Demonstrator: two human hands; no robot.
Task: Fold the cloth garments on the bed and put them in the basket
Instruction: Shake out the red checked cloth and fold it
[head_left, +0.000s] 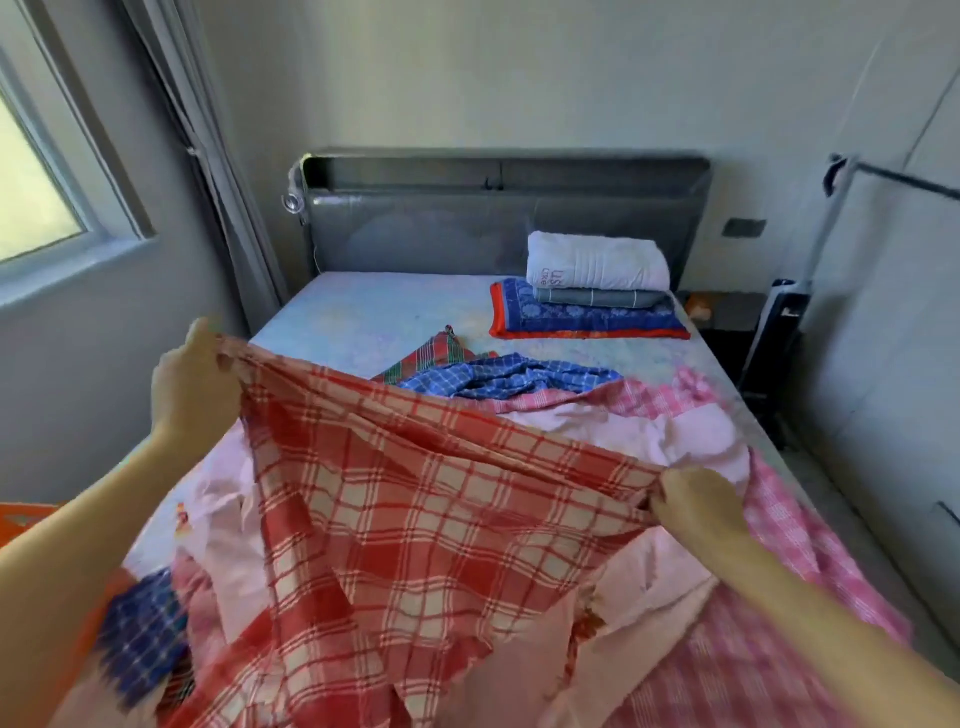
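Your left hand (189, 382) pinches one end of the red checked cloth (415, 499) up high, and your right hand (696, 501) pinches the other end lower and nearer you — so the held edge runs as a slant from far left to near right. The rest hangs below it over the pink garments (675, 436) on the bed (363, 306). To fold, level that edge first; the orange basket (26, 519) lies at your near left.

We are seeing soft daylight coming in from the window (36, 192) at left, walls bending at the wide-angle edges, near cloth and forearms smearing with blur.
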